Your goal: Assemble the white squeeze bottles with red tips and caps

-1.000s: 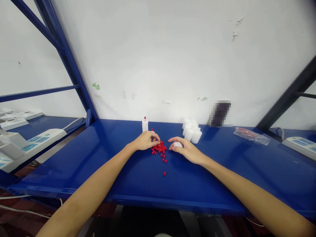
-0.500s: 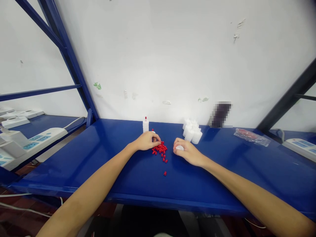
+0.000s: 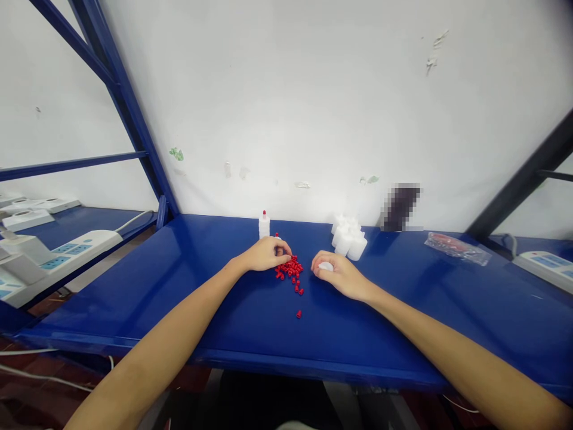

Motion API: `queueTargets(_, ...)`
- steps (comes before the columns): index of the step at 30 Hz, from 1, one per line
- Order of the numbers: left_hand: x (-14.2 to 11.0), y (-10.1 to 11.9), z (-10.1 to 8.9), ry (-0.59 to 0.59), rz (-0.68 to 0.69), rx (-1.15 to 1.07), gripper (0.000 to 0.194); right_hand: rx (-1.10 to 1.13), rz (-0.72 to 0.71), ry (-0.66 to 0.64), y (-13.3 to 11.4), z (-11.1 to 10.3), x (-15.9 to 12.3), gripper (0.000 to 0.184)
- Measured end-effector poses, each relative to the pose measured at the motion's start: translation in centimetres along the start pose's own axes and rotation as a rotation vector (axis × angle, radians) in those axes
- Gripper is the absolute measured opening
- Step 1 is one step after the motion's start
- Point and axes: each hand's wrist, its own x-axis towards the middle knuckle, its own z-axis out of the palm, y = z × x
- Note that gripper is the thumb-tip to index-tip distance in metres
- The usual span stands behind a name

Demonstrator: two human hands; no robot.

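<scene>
A heap of small red caps (image 3: 289, 270) lies on the blue table (image 3: 403, 322) between my hands. My left hand (image 3: 264, 254) rests at the heap's left edge, fingers curled in a pinch over some caps. My right hand (image 3: 338, 273) is closed around a small white bottle (image 3: 326, 266) lying low on the table. One white bottle with a red cap (image 3: 264, 225) stands upright behind my left hand. A cluster of uncapped white bottles (image 3: 348, 238) stands behind my right hand.
A single red cap (image 3: 298, 313) lies apart, nearer to me. A clear plastic bag with red contents (image 3: 455, 246) lies at the right. White power strips (image 3: 62, 251) sit on the left shelf, another power strip (image 3: 544, 266) at the far right. Blue frame struts (image 3: 129, 119) rise at the left.
My right hand's fingers have curled in tighter round the white bottle and drawn slightly left. My left hand has stayed at the heap of caps.
</scene>
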Motion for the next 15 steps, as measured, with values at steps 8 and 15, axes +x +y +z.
queueTargets(8,-0.9,1.1,-2.0,-0.229,0.003,-0.045,0.029,-0.006,0.156,0.012,0.0,0.2,-0.2,0.014)
queueTargets(15,-1.2,1.4,-2.4,-0.314,0.011,-0.046,0.026,-0.017,0.095,0.046,-0.4,0.2,-0.2,0.014)
